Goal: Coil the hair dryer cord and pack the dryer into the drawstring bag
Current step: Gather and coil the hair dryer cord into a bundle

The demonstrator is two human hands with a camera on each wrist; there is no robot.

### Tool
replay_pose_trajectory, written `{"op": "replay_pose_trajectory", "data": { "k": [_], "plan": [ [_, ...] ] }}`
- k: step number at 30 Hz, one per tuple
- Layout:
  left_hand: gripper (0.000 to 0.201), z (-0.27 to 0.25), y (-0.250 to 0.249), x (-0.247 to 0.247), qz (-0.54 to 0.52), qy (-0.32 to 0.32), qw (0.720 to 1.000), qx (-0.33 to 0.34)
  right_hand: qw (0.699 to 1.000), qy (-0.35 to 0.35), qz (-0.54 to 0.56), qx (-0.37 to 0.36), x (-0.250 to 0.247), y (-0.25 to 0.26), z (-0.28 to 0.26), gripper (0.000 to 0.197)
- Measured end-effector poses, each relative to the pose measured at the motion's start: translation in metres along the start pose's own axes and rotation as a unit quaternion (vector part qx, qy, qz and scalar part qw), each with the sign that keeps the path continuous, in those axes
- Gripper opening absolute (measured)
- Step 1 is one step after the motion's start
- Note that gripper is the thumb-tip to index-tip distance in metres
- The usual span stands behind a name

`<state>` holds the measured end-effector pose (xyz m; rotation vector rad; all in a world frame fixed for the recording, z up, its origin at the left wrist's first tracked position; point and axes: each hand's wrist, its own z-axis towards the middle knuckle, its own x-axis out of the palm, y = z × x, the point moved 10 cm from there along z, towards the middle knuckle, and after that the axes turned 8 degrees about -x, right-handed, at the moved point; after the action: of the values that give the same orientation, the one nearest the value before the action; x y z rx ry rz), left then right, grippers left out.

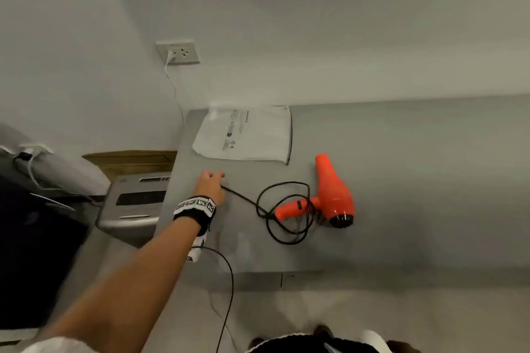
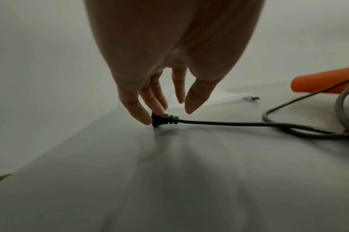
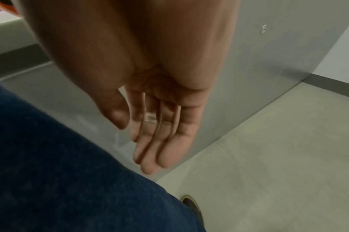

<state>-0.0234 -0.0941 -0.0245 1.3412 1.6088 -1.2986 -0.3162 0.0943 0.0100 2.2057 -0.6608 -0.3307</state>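
Observation:
An orange hair dryer [image 1: 334,195] lies on its side on the grey table [image 1: 401,180], its black cord [image 1: 282,209] in loose loops beside the handle. The cord runs left to a black plug [image 2: 164,120]. My left hand [image 1: 210,185] reaches over that end. In the left wrist view the left hand [image 2: 167,113] has its fingertips [image 2: 145,119] touching the plug, with the thumb held apart from it. A flat white drawstring bag [image 1: 243,135] lies behind the hand, near the wall. My right hand [image 3: 136,146] hangs empty beside my leg, fingers straight.
A grey machine [image 1: 134,203] stands just off the table's left edge. A wall socket [image 1: 177,52] holds a white cable that drops behind the table. A thin black wire [image 1: 229,281] hangs from my left wrist. My blue trouser leg [image 3: 50,172] is next to the right hand.

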Motion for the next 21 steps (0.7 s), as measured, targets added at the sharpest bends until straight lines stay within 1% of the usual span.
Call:
{"op": "replay_pose_trajectory", "data": {
  "k": [2,4,6,10,12,14,15,17,18,19,20,21],
  "plan": [
    [0.050,0.001,0.003,-0.012,0.049,-0.036,0.998,-0.017,1.000,0.018,0.004,-0.004,0.007,0.008,-0.003,0.054],
    [0.048,0.000,0.004,-0.012,0.094,-0.053,0.994,-0.029,0.999,0.018,0.018,-0.021,0.010,0.017,-0.011,0.050],
    [0.040,-0.002,0.004,-0.009,0.124,-0.054,0.990,-0.035,0.999,0.020,0.015,-0.024,0.011,0.019,-0.015,0.050],
    [0.023,-0.004,0.007,-0.015,0.161,-0.072,0.983,-0.056,0.999,-0.005,-0.015,-0.032,0.005,0.022,-0.020,0.051],
    [0.019,-0.005,0.014,-0.014,0.163,-0.060,0.982,-0.072,1.000,-0.003,0.006,-0.019,0.007,0.019,-0.019,0.051],
    [0.018,-0.005,0.020,-0.008,0.132,-0.015,0.988,-0.081,1.000,-0.005,0.011,-0.003,0.005,0.012,-0.019,0.055],
    [0.018,-0.006,0.019,-0.009,0.101,0.002,0.992,-0.077,1.000,0.002,0.005,-0.012,0.004,0.011,-0.017,0.057],
    [0.013,-0.008,0.012,-0.012,0.006,0.017,0.998,-0.058,1.000,0.004,0.007,-0.028,0.006,0.020,-0.016,0.062],
    [0.009,-0.012,0.006,-0.015,-0.048,0.017,0.998,-0.048,0.998,0.026,-0.005,-0.060,0.001,0.022,-0.018,0.063],
    [0.005,-0.017,-0.001,-0.019,-0.104,0.017,0.994,-0.041,0.992,0.071,-0.044,-0.097,0.008,0.030,-0.019,0.064],
    [0.003,-0.023,-0.010,-0.021,-0.159,0.018,0.987,-0.028,0.992,0.065,-0.058,-0.088,0.000,0.023,-0.024,0.063],
    [0.004,-0.031,-0.020,-0.023,-0.206,0.024,0.978,-0.016,0.988,0.037,-0.116,-0.092,-0.024,0.017,-0.025,0.059]
  ]
}}
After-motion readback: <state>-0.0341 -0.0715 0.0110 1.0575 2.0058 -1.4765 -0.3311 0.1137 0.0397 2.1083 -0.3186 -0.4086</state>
